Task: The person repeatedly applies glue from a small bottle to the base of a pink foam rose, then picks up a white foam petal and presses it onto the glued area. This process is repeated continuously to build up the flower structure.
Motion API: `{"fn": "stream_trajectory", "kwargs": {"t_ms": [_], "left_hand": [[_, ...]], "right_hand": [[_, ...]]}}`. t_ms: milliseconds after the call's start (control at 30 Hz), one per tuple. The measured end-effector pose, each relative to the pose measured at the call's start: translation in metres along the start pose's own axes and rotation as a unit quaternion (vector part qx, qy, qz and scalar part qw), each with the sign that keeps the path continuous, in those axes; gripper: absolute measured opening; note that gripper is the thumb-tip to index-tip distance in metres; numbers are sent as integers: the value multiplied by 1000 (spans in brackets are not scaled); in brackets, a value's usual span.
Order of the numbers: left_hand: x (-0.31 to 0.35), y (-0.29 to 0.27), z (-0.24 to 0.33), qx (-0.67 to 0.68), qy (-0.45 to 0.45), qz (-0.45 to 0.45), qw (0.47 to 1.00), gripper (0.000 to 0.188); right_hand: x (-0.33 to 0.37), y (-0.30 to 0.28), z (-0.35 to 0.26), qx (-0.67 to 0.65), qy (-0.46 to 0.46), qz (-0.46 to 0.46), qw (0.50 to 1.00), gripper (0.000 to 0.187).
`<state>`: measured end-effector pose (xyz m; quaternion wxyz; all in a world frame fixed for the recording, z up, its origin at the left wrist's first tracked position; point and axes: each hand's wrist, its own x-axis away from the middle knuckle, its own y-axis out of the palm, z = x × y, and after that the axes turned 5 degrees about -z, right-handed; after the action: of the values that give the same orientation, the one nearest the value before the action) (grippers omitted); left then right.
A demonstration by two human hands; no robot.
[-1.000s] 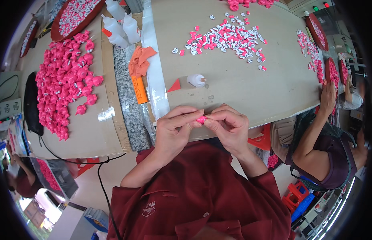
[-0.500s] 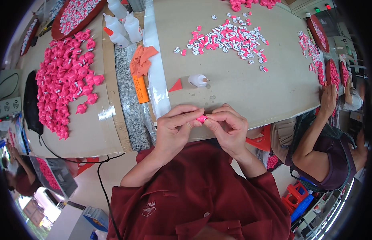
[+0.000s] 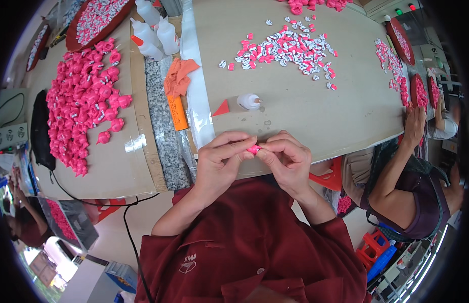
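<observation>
Close to the table's front edge, my left hand and my right hand pinch one small pink plastic piece between thumbs and forefingers. Most of the piece is covered by the fingertips, so its shape does not show. Just beyond my hands a small white squeeze bottle lies on its side, its nozzle toward the right. To its left is a red triangular scrap. Farther off, many small pink and white pieces are spread loosely over the brown tabletop.
A big heap of pink figures covers the left side. Several white squeeze bottles, an orange cloth and an orange stick-like thing line the granite strip. A co-worker's arm reaches over the right edge. A black cable hangs at lower left.
Both hands keep the same pinch on the pink piece, with hardly any shift. Nothing on the table has visibly moved.
</observation>
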<state>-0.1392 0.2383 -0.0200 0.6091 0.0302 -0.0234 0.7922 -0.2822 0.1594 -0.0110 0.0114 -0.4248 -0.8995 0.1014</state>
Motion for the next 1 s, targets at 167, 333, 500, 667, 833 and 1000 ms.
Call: {"fn": "stream_trajectory", "kwargs": {"t_ms": [167,333,500,667,833,1000], "left_hand": [[0,0,-3,-1,5,-5,1000,25],[0,-3,0,-24,14,-27,999,29],[0,-3,0,-25,20,-33,999,33],[3,2,-3,-56,5,-25,998,33],[-1,4,-1,52,-11,-1,999,30],[-3,2,5,120,-28,-3,992,29]], "right_hand": [[0,0,2,-16,8,5,1000,6],[1,0,3,-31,28,6,999,5],[0,1,3,-44,40,6,998,5],[-1,1,6,-72,47,21,996,4],[0,4,6,-114,39,48,992,3],[-1,2,11,-223,44,115,967,5]]}}
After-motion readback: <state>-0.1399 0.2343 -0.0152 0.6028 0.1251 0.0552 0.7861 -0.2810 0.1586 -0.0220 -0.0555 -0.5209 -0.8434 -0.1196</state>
